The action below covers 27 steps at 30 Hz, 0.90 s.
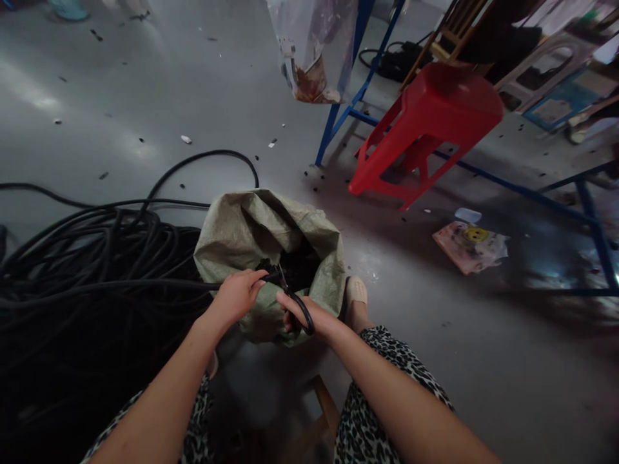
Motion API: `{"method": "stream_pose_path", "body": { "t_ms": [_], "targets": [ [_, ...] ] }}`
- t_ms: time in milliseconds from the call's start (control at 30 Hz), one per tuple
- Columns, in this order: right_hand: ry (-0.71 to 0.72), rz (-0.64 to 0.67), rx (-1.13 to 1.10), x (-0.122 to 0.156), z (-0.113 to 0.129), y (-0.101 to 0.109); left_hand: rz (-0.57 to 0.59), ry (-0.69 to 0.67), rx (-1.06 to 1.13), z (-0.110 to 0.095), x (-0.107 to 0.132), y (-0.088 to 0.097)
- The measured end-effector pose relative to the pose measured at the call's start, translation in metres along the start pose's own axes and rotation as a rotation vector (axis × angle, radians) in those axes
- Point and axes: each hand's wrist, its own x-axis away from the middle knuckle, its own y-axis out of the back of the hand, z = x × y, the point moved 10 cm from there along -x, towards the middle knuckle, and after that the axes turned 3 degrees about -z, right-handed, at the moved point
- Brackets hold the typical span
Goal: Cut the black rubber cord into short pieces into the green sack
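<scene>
My left hand (238,294) is closed around a black hose (145,284) that runs in from the big pile on the left. My right hand (302,317) grips black-handled scissors (296,301), whose blades meet the hose end right over the mouth of a greenish woven sack (251,232). Dark cut pieces (302,264) lie inside the sack. Both hands hover just in front of the sack opening, a few centimetres apart.
A large heap of black hose (72,283) fills the floor at left. A red plastic stool (425,129) lies tipped at upper right beside blue metal frame legs (338,109). A hanging plastic bag (314,51), a crumpled wrapper (469,245) and a wooden stool (319,412) under me are nearby.
</scene>
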Motion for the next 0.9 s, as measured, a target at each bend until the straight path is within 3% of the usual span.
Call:
{"method": "stream_pose_path", "body": {
  "t_ms": [233,433,900],
  "targets": [
    [0.015,-0.015,0.034,-0.002,-0.002,0.0,0.031,-0.014,-0.005,0.0,0.003,-0.002],
    [-0.13,-0.063,-0.011,-0.001,-0.013,-0.002,0.02,0.005,-0.003,0.0,0.002,-0.002],
    [-0.108,-0.127,0.042,0.002,-0.012,0.006,0.058,0.043,-0.056,0.0,0.0,-0.005]
  ]
}}
